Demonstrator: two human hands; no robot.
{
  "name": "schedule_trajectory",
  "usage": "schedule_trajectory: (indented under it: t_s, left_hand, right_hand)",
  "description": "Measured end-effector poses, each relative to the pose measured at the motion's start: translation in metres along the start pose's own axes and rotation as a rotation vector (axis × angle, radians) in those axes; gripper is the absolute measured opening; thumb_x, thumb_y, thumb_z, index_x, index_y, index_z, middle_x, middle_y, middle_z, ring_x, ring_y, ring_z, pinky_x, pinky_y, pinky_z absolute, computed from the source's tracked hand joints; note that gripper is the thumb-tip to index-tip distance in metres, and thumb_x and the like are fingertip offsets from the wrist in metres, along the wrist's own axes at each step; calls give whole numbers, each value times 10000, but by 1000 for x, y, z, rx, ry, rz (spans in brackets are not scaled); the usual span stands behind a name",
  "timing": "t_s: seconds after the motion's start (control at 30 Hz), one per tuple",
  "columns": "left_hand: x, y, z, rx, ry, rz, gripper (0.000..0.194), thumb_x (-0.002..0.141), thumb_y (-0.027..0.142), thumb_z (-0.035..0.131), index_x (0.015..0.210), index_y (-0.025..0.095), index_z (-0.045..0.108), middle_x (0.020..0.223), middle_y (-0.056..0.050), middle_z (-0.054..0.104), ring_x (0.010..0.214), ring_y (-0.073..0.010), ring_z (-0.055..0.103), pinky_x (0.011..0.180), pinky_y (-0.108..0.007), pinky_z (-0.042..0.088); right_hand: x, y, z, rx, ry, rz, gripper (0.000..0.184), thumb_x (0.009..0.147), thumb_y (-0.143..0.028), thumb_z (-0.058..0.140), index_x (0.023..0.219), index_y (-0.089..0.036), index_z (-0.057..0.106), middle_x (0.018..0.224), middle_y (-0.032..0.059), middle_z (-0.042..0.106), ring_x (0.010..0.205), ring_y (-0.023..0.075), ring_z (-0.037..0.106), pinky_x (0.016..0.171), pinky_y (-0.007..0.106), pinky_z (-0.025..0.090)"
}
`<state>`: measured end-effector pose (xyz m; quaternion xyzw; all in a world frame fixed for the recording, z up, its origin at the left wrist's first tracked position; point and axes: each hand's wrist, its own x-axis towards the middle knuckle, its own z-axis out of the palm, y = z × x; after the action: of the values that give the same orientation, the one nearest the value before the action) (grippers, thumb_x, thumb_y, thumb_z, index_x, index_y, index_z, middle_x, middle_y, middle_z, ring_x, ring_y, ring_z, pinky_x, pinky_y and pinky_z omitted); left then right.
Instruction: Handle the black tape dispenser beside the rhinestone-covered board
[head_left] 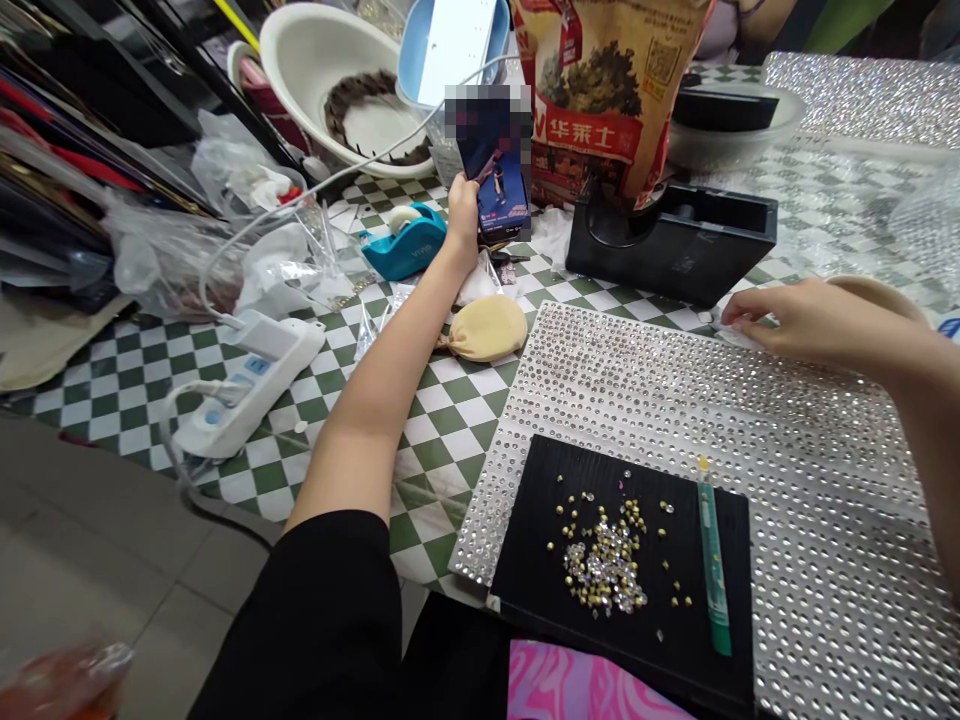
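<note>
My left hand [463,215] reaches across the table with its fingers closed around a smartphone [495,190], upright with its screen lit. At the far edge of a rhinestone-studded sheet [600,390], my right hand [802,318] has its fingers curled together over a crumpled white scrap [739,335], perhaps tissue or plastic. A black board [536,550] lies on the sheet's near part, bearing a pile of loose rhinestones [607,565]. Along the board's right side rests a green pen-like tool [712,570] with a yellow tip. A beige fabric-covered oval pouch [489,328] sits below the phone.
A blue tape dispenser [409,245] and a larger black one [675,245] flank the phone. Behind stand a printed bag [600,130] and a white basin [285,60]. A power strip [251,385] with cables lies left. Another person's arm [765,25] shows at the back.
</note>
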<state>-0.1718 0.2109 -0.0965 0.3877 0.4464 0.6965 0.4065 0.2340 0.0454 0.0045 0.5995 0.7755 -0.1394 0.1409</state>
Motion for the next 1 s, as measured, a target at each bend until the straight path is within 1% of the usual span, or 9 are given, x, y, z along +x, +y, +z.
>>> schedule_trajectory:
  t_s: [0.07,0.17,0.33,0.4,0.5,0.57,0.67,0.83,1.0]
  left_hand:
    - [2,-1,0,-23,-10,14,349,1109,69,370,864,262,527,798,27,624,812,-174,605,739,-245,540]
    - [3,-1,0,-49,-27,37,374,1075,1,336,851,240,516,806,11,606,768,-177,611,711,-247,531]
    - [3,0,1,-72,64,-34,276,1055,88,458,846,239,556,897,-39,602,958,-250,680,847,-304,559]
    - [2,0,2,-86,66,-29,280,1043,76,443,844,232,565,911,-49,608,964,-253,684,876,-312,563]
    - [2,1,2,-82,55,-29,305,1057,73,432,830,234,557,890,-43,618,924,-243,683,854,-301,568]
    - [1,3,2,-76,58,-46,306,1059,71,454,825,240,555,885,-34,631,937,-239,682,845,-289,567]
    - [-1,4,2,-57,60,-55,314,1074,80,464,822,247,545,861,-20,635,972,-230,674,832,-273,559]
    - [-1,1,1,-34,21,-4,342,1082,29,401,840,249,501,812,23,617,865,-181,609,815,-259,531]
    - [3,-2,0,-38,87,-34,288,1060,117,494,815,264,531,875,-27,612,947,-248,654,847,-307,555]
  right_hand:
    - [0,0,0,14,1,-3,367,894,-410,439,1082,-247,709,1056,67,732,931,269,661,820,381,465]
    - [0,2,1,25,18,-2,428,887,-422,427,1131,-248,733,1112,75,737,989,291,669,866,400,477]
    - [1,2,3,36,22,-10,539,889,-460,416,1267,-244,733,1224,68,727,1085,307,670,930,408,490]
    - [0,2,3,40,18,-13,565,885,-480,428,1304,-245,724,1219,72,730,1055,303,678,891,395,498]
    - [-2,-1,1,24,29,-5,614,885,-486,418,1381,-246,688,1125,95,747,944,292,687,814,379,490]
    - [-3,-2,0,12,35,6,627,889,-478,396,1405,-249,669,1070,103,748,901,289,683,796,377,481]
    - [-3,-1,0,29,29,-3,596,878,-466,411,1386,-261,646,1063,92,744,890,282,682,784,372,475]
    - [-3,-1,0,39,45,1,446,875,-423,436,1228,-234,632,1072,96,725,905,276,675,774,367,478]
    - [-4,-6,-3,-6,3,33,320,898,-318,418,1107,-221,641,975,94,706,842,264,649,736,362,454]
